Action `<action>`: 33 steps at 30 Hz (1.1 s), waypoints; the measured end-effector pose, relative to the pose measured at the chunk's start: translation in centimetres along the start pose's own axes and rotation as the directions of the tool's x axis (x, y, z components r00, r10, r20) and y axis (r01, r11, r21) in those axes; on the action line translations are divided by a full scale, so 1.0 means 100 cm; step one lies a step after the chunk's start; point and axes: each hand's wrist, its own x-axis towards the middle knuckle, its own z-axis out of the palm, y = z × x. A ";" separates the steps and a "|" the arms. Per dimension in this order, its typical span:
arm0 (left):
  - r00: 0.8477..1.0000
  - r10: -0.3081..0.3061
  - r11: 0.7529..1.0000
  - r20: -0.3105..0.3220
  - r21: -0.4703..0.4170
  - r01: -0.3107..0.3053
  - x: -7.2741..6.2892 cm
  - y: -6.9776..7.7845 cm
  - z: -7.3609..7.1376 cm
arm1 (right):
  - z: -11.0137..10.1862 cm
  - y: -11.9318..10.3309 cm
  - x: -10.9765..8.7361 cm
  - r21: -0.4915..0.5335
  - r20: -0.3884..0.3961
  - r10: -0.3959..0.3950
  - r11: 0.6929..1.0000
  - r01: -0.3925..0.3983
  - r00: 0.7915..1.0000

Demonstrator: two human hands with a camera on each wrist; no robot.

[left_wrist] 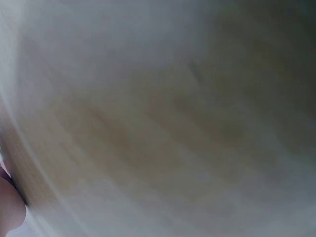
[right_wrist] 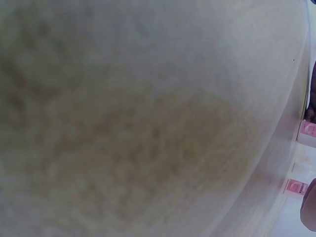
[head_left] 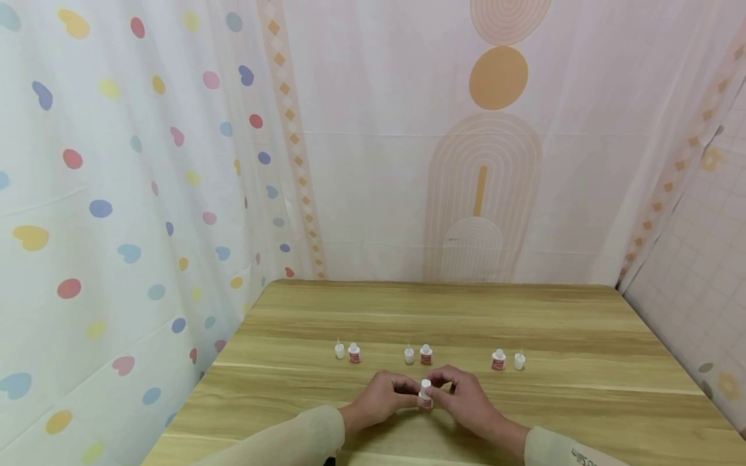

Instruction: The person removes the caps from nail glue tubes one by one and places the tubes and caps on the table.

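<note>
Near the front of the table, a small white bottle with a red label [head_left: 427,404] stands upright between the two hands. Its ribbed white cap [head_left: 425,386] sits on top. My left hand [head_left: 379,399] pinches the bottle low down from the left. From the right, my right hand [head_left: 468,402] holds the cap between thumb and fingers. The right wrist view catches pink-labelled bottles [right_wrist: 296,186] at its edge, beside a fingertip [right_wrist: 308,207]. Only a bit of finger [left_wrist: 11,207] shows in the left wrist view; the rest is blurred table surface.
Behind the hands stand three uncapped bottles, at left [head_left: 354,353], middle [head_left: 426,355] and right [head_left: 498,360]. Each has an upturned white cap beside it, left [head_left: 340,351], middle [head_left: 409,356] and right [head_left: 520,361], applicator upward. Patterned curtains [head_left: 373,194] surround the wooden table [head_left: 443,310].
</note>
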 end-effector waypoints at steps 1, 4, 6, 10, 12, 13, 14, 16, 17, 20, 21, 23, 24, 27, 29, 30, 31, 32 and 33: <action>1.000 -0.001 1.000 0.000 -0.003 0.001 0.000 0.000 0.000 | 0.000 0.000 0.000 -0.001 0.001 -0.005 1.000 0.005 1.000; 1.000 -0.002 1.000 0.000 -0.007 0.002 0.000 0.001 0.000 | 0.000 0.000 0.000 0.000 0.004 -0.011 1.000 0.011 1.000; 1.000 0.000 1.000 0.001 -0.009 0.000 0.000 0.001 0.000 | 0.000 -0.001 0.000 0.004 0.004 -0.003 1.000 0.003 1.000; 1.000 0.004 1.000 -0.001 -0.002 -0.004 -0.001 0.001 0.000 | 0.001 0.000 0.001 0.020 -0.006 0.013 1.000 -0.012 1.000; 1.000 0.003 1.000 -0.001 0.002 -0.003 -0.001 0.001 0.000 | 0.001 0.000 0.001 0.023 -0.013 0.010 1.000 -0.010 1.000; 1.000 0.003 1.000 -0.002 0.002 -0.003 -0.001 0.001 0.000 | 0.001 0.000 0.001 0.026 -0.017 0.006 1.000 -0.006 1.000; 1.000 0.004 1.000 -0.002 0.001 -0.004 0.000 0.000 0.000 | 0.001 0.000 0.001 0.026 -0.019 0.005 1.000 -0.005 1.000; 1.000 0.004 1.000 0.000 -0.004 -0.004 0.000 0.000 0.000 | 0.001 0.000 0.001 0.018 -0.018 0.001 1.000 0.000 1.000; 1.000 0.005 1.000 0.000 -0.006 -0.005 0.000 0.000 0.000 | 0.001 0.000 0.001 0.016 -0.016 0.001 1.000 -0.001 1.000; 1.000 0.007 1.000 -0.002 -0.003 -0.007 0.000 -0.001 0.001 | 0.001 0.000 0.001 0.009 -0.011 0.002 1.000 -0.002 1.000; 1.000 0.008 1.000 -0.003 -0.001 -0.008 0.000 -0.001 0.001 | 0.001 -0.001 0.000 0.007 -0.010 -0.002 1.000 0.002 1.000; 1.000 0.011 1.000 -0.004 0.003 -0.011 0.000 -0.001 0.001 | 0.001 -0.001 0.000 0.007 -0.006 -0.008 1.000 0.008 1.000; 1.000 0.011 1.000 -0.004 0.004 -0.011 0.000 -0.001 0.001 | 0.000 0.000 0.000 0.006 -0.005 -0.011 1.000 0.011 1.000; 1.000 0.016 1.000 -0.005 0.011 -0.016 0.000 -0.002 0.001 | 0.000 0.000 0.000 0.002 0.002 -0.022 1.000 0.022 1.000; 1.000 0.021 1.000 -0.004 0.014 -0.021 0.000 -0.002 0.001 | 0.000 0.001 0.000 0.000 0.005 -0.022 1.000 0.022 1.000; 1.000 0.023 1.000 -0.004 0.015 -0.022 0.000 -0.002 0.001 | 0.000 0.001 0.000 0.000 0.004 -0.023 1.000 0.023 1.000; 1.000 0.025 1.000 -0.004 0.015 -0.025 0.000 -0.002 0.001 | 0.000 0.001 0.000 0.000 0.004 -0.023 1.000 0.023 1.000; 1.000 0.027 1.000 -0.003 0.013 -0.027 0.000 -0.002 0.001 | 0.000 0.000 0.000 0.004 0.002 -0.020 1.000 0.020 1.000; 1.000 0.027 1.000 -0.002 0.008 -0.027 0.000 -0.002 0.001 | 0.000 0.000 0.000 0.007 0.002 -0.016 1.000 0.016 1.000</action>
